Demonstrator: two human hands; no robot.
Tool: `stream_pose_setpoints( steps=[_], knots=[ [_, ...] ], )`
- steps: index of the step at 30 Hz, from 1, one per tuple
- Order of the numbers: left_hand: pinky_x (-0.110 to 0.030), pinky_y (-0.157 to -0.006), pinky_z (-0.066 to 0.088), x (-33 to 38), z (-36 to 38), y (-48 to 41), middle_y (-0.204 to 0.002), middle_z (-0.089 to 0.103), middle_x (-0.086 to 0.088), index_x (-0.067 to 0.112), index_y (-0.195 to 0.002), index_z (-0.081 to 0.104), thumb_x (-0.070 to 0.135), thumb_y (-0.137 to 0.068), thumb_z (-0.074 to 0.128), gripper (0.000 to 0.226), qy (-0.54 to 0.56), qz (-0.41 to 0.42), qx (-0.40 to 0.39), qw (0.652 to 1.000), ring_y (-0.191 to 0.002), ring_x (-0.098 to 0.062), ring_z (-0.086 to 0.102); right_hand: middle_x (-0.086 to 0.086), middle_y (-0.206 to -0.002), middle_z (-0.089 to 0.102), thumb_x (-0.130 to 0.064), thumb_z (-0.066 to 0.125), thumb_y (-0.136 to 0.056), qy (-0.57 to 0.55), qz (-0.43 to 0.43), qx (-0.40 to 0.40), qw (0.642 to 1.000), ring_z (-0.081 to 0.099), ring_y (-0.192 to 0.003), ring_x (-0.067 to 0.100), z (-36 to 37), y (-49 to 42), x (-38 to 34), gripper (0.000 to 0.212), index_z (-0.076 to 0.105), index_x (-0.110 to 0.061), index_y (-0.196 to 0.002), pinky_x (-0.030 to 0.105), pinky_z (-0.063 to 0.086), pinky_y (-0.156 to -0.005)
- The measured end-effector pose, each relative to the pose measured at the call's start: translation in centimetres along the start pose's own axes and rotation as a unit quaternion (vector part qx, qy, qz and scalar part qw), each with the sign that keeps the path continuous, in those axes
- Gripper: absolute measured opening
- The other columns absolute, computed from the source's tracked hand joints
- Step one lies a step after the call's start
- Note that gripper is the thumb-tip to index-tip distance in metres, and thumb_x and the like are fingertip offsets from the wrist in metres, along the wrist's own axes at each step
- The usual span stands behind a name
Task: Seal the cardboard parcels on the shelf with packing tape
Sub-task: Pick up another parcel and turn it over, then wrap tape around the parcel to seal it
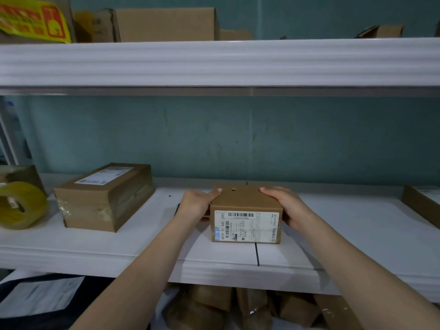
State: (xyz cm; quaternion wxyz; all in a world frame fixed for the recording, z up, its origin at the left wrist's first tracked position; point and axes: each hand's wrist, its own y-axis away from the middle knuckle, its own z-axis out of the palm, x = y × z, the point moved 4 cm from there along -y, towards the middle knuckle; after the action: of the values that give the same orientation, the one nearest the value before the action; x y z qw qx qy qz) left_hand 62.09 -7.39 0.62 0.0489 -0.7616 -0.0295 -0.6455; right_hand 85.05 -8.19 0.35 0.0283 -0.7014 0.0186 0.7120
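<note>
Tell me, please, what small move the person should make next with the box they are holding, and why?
Probably let go with the left hand and reach for the tape roll at the left end of the shelf. Both hands grip the small box, which appears to rest on the shelf; the right hand could steady it, and neither holds tape yet.

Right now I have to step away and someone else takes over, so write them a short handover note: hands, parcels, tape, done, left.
Left hand and right hand both grip the small parcel by its sides; it stands on the shelf, label toward you.
Tape roll lies far left, unheld.
Done: the larger parcel beside the roll shows tape on its end.
Left: the small parcel, probably; I see no tape across its top.
</note>
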Motion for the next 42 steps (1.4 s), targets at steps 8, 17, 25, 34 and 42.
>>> stream_pose_setpoints(
  steps=[8,17,25,34,42],
  knots=[
    [-0.037,-0.065,0.052,1.8,-1.6,2.8,-0.058,0.061,-0.006,0.003,-0.064,0.067,0.03,-0.086,0.069,0.035,0.03,0.119,0.085,0.989,-0.058,-0.02,0.059,0.003,-0.102,0.069,-0.038,0.071,-0.08,0.122,-0.072,0.045,0.989,0.063,-0.098,0.02,-0.1,0.8,-2.5,0.035,0.066,-0.014,-0.107,0.031,0.047,-0.081],
    [-0.03,-0.063,0.054,3.6,-16.5,5.6,-0.06,0.067,-0.002,0.008,-0.07,0.068,0.019,-0.087,0.068,0.019,0.102,0.18,0.298,0.932,-0.058,-0.016,0.062,0.001,-0.11,0.061,-0.018,0.069,-0.085,0.208,-0.227,0.015,0.951,0.057,-0.104,0.014,6.1,3.1,-9.6,0.03,0.064,-0.012,-0.114,0.022,0.041,-0.086],
    [-0.037,-0.09,0.045,-2.7,-32.5,4.2,-0.117,0.062,-0.018,0.003,-0.118,0.06,0.023,-0.087,0.066,0.038,0.02,0.033,0.441,0.896,-0.106,-0.034,0.057,0.0,-0.095,0.065,-0.008,0.064,-0.087,0.113,-0.254,-0.044,0.96,0.059,-0.085,0.008,15.6,3.5,-9.4,0.012,0.067,-0.016,-0.096,0.022,0.047,-0.083],
    [-0.036,-0.084,0.044,-5.7,-36.0,-0.3,-0.097,0.061,-0.012,0.004,-0.097,0.062,0.032,-0.082,0.074,0.034,-0.06,-0.017,0.332,0.941,-0.095,-0.031,0.057,-0.011,-0.088,0.066,-0.007,0.062,-0.086,0.166,-0.3,-0.177,0.923,0.062,-0.087,0.003,31.5,3.6,-7.9,0.018,0.064,-0.024,-0.086,0.016,0.048,-0.082],
    [-0.022,-0.061,0.041,-7.1,-36.4,-1.9,-0.067,0.055,-0.003,0.003,-0.081,0.061,0.012,-0.087,0.065,0.011,-0.129,0.004,0.313,0.941,-0.069,-0.018,0.052,0.004,-0.099,0.07,-0.007,0.062,-0.087,0.191,-0.257,-0.321,0.891,0.062,-0.085,0.007,42.5,5.0,-3.4,0.016,0.068,-0.007,-0.102,0.017,0.047,-0.081]
  ],
)
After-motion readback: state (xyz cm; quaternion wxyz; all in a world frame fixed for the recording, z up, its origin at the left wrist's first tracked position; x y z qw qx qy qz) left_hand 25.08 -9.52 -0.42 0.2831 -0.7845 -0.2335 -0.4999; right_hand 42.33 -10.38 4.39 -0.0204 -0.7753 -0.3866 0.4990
